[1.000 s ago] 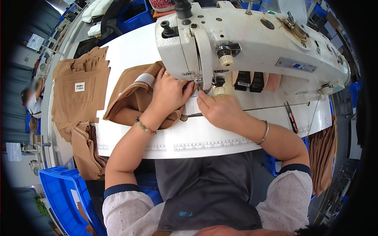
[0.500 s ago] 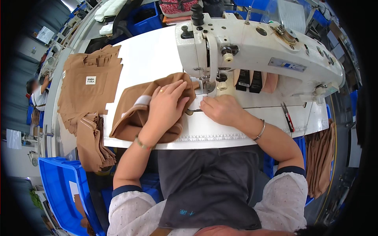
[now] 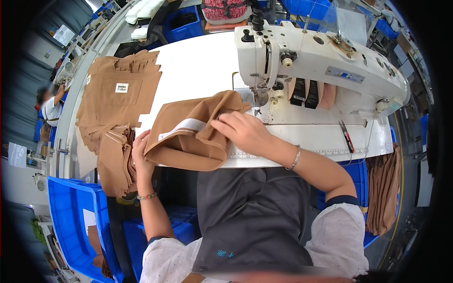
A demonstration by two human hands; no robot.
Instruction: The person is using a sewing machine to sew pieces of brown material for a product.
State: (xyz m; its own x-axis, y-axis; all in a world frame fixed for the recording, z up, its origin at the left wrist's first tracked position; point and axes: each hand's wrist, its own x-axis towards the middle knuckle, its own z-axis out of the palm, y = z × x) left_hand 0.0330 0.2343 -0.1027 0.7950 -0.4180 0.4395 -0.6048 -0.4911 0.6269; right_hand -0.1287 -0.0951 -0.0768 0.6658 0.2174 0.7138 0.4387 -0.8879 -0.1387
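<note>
We find the right hand (image 3: 247,133) pinching cloth (image 3: 188,150), left hand (image 3: 142,152) at its opposite edge, grip unclear, apparently steadying it.

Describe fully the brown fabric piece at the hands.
The brown fabric piece looks soft, folded into an open pouch shape with a white strip near its opening, which faces the person. It lies rumpled at the front edge of the white table, left of the sewing machine. The left hand touches its left edge; the right hand, its bunched right side.
</note>
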